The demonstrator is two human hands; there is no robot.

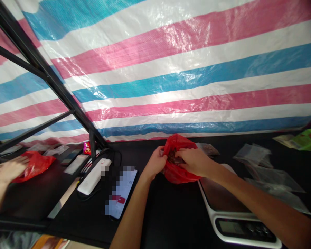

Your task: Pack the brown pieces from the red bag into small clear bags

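A red plastic bag [180,174] stands with its mouth open on the black table, small brown pieces [171,156] showing inside. My left hand [157,162] is closed on the bag's left rim. Reaching in from the right, my right hand [194,160] has its fingers bent together inside the bag's mouth; what they pinch is too small to make out. Just right of the bag lies a white kitchen scale [245,224] with a dark top, partly under my right forearm. Behind my right hand rests a small clear bag [209,149] with brownish contents.
Several clear plastic bags [274,176] lie at right, near a green packet [309,139]. A phone [123,195] and white power strip [94,176] are at left. Beyond a black metal frame [92,143], another person's hand [17,167] touches a second red bag [38,166].
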